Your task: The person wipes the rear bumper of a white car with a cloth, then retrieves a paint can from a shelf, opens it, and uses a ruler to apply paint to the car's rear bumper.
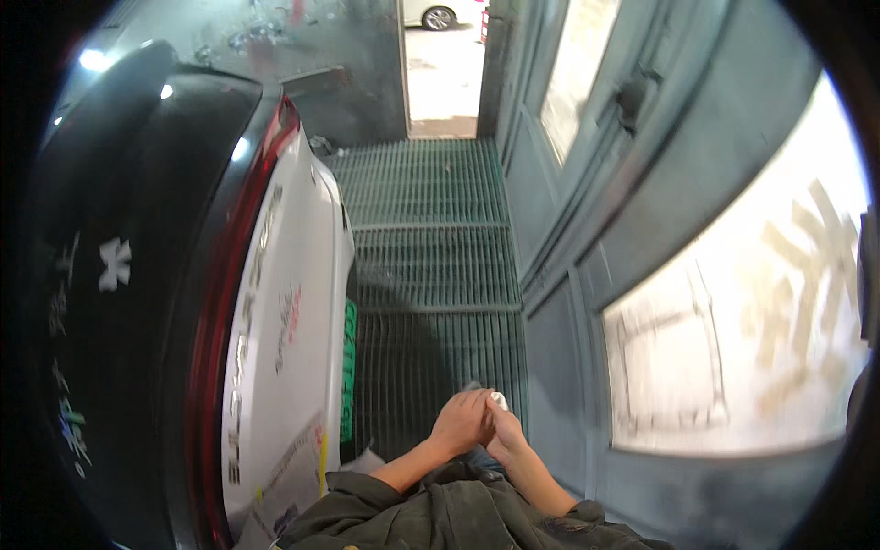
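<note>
My left hand and my right hand meet in front of my body, above the floor grating. Their fingers are closed together around a small white wad. Part of the wad shows at the right fingertips; the rest is hidden between the hands. It looks like crumpled cloth or paper, but I cannot tell which. A faint pale bit sticks out beyond the left fingers. Neither hand touches the car, whose white and black rear stands to my left.
A green metal grating runs ahead to an open doorway, with a white car outside. Grey panelled doors with bright windows line the right side. A green licence plate and papers with yellow tape are on the car's rear.
</note>
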`<state>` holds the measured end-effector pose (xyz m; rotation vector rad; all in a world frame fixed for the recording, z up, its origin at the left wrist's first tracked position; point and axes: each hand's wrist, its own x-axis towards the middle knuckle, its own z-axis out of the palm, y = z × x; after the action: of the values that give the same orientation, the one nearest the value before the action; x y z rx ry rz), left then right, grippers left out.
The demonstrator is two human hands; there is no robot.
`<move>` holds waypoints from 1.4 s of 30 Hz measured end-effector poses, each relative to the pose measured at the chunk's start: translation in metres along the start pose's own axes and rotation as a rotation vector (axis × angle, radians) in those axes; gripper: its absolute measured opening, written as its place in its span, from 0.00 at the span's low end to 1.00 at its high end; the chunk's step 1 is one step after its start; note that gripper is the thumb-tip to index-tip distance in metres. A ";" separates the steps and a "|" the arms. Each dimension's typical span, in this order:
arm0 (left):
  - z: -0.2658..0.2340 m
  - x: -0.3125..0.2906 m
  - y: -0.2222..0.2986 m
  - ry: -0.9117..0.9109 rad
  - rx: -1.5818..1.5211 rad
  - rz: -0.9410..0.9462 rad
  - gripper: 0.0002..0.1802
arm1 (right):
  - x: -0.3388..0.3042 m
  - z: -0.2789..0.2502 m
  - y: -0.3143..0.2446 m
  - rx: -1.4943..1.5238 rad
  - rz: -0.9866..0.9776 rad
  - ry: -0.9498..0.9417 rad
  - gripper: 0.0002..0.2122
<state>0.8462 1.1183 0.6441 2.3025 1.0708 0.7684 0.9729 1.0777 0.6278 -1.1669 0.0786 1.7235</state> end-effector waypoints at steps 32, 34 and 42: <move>-0.168 0.872 -0.496 0.177 -0.068 0.073 0.35 | 0.789 0.404 -0.563 0.587 0.374 -0.886 0.18; -0.158 0.905 -0.545 0.258 0.008 0.006 0.32 | 0.829 0.440 -0.591 0.343 0.281 -0.512 0.18; -0.186 1.155 -0.692 0.266 0.249 0.027 0.29 | 0.923 0.692 -0.819 -0.116 0.204 -0.539 0.29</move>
<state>0.9783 2.4705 0.6725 2.4740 1.3194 1.0261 1.1136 2.4841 0.6882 -0.7578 -0.2420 2.1950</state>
